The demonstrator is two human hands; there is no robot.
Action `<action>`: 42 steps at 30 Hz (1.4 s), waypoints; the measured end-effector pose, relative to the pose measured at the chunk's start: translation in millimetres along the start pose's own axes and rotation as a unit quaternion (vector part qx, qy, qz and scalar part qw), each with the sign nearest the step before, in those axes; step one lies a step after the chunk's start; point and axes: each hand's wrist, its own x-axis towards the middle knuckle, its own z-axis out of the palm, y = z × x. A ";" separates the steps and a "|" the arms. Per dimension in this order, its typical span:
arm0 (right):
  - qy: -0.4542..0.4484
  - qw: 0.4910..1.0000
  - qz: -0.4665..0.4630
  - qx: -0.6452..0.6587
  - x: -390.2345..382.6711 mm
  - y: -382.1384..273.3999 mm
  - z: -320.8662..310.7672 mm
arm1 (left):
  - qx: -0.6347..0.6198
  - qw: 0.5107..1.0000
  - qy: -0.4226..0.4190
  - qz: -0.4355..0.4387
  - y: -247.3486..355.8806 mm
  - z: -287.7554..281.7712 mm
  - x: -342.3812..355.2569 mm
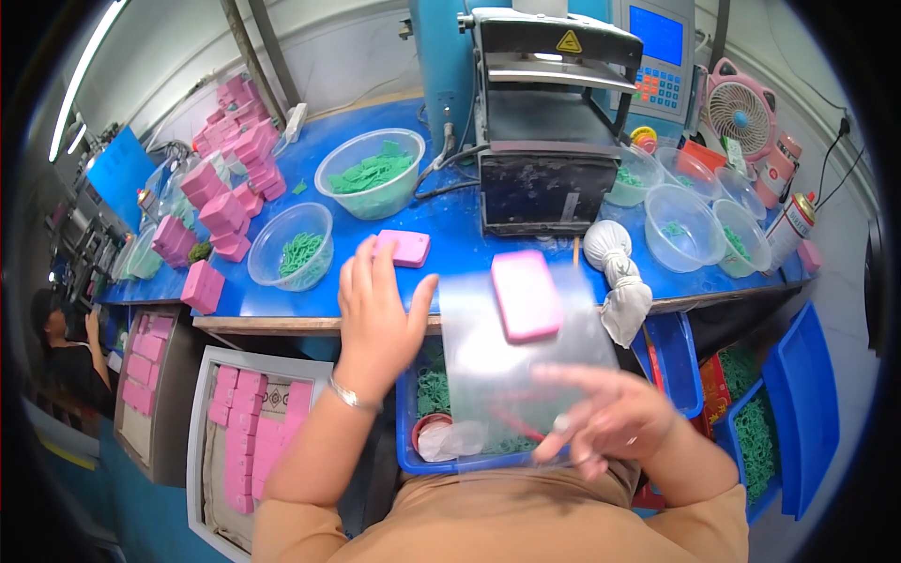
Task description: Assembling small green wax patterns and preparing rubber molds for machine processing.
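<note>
Left hand: released, fingers extended, fingertips at the 9 o'clock edge of a small pink block, which lies flat on the blue counter. Right hand: blurred, fingers spread over a clear sheet; whether it grasps the sheet cannot be told. A larger pink block is at this hand's 11 o'clock, overlapping the sheet's far edge. At the left hand's 10 o'clock stands a clear bowl of green pieces; at its 5 o'clock, a blue tray with green strands. A white cloth bundle lies at the right hand's 12 o'clock, beside a black press.
</note>
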 end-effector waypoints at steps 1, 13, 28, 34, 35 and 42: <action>-0.013 0.999 -0.032 -0.017 -0.1 -15.1 9.1 | 0.060 0.998 -0.011 -0.027 -3.9 6.4 11.0; -0.049 0.989 -0.143 -0.010 23.3 -115.7 15.9 | -0.208 0.958 -0.174 0.095 3.4 10.9 14.5; 0.311 0.819 -0.376 -0.304 79.5 -136.7 -15.5 | -0.172 0.968 -0.158 0.093 5.1 16.8 13.5; 0.316 0.807 -0.410 -0.283 86.1 -131.1 -19.5 | -0.173 0.968 -0.160 0.089 4.9 17.9 12.4; 0.318 0.806 -0.412 -0.281 88.0 -129.9 -20.2 | -0.174 0.968 -0.158 0.087 4.3 18.9 12.1; 0.335 0.788 -0.454 -0.247 96.9 -128.6 -23.0 | -0.155 0.969 -0.155 0.112 6.5 22.3 13.4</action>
